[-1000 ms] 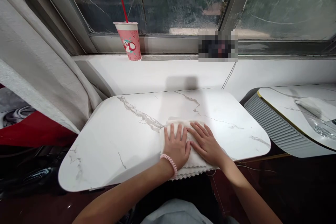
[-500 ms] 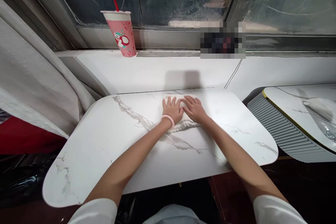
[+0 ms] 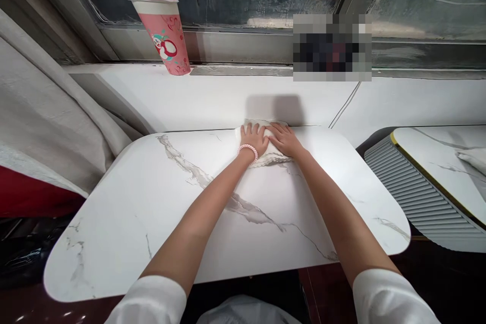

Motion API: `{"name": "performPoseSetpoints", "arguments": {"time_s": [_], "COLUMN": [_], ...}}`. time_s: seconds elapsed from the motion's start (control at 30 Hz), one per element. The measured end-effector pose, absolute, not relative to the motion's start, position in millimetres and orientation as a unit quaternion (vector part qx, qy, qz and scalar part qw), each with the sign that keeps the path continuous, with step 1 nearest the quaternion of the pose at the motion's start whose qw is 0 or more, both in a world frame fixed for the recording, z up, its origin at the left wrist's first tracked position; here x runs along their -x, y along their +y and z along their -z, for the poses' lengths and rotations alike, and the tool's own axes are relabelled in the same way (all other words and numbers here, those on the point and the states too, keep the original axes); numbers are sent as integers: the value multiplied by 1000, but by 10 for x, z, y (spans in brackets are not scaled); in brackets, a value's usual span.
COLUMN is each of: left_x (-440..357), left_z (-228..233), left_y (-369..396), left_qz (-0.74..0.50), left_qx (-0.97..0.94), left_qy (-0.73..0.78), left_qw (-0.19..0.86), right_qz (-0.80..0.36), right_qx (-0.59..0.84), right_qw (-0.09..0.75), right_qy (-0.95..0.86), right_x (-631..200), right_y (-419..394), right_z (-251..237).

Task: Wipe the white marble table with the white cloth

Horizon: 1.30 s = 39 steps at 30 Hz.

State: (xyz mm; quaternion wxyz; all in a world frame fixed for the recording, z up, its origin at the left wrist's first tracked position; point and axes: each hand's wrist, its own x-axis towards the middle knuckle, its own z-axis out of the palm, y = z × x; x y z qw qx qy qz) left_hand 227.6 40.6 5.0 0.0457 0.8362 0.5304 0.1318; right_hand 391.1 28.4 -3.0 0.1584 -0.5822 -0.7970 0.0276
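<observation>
Both palms press down on a white cloth [image 3: 274, 156] at the far edge of a white marble-patterned table [image 3: 170, 212]. My left hand [image 3: 253, 139] lies flat with its fingers spread, a pink coil band [image 3: 248, 150] round the wrist. Beside it, my right hand [image 3: 284, 138] rests flat on the cloth's right part, fingers stretched toward the wall. The two hands nearly meet at the thumbs. Parts of the cloth are hidden under them.
A pink paper cup [image 3: 163, 35] with a red straw stands on the window sill. Right of it is a blurred-out patch. A grey curtain [image 3: 49, 106] hangs at left. To the right stands another marble-patterned table [image 3: 429, 152] with ribbed sides.
Both hands have pushed the cloth away from me, up to the table's far edge by the wall. The view has shifted slightly.
</observation>
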Motion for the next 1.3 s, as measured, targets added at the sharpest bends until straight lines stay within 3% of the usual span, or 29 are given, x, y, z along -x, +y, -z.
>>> {"name": "performPoseSetpoints", "arguments": {"time_s": [0.27, 0.6, 0.8, 1.3], "left_x": [-2817, -2748, -2660, -2539], "left_z": [-59, -106, -81, -6], "left_y": [234, -13, -548, -1888], "left_qz": [-131, -101, -110, -118], "left_qx": [-839, -846, -842, -871], "left_qy": [524, 517, 521, 472], "left_qw": [65, 83, 80, 67], "right_qz": [-37, -99, -35, -20], "right_qx": [601, 647, 661, 658], "right_qw": [147, 185, 197, 174], "right_qy": [-785, -733, -723, -732], "right_x": [-4414, -4255, -3984, -3950], "right_y": [111, -13, -652, -2169], "right_z": [22, -66, 11, 23]}}
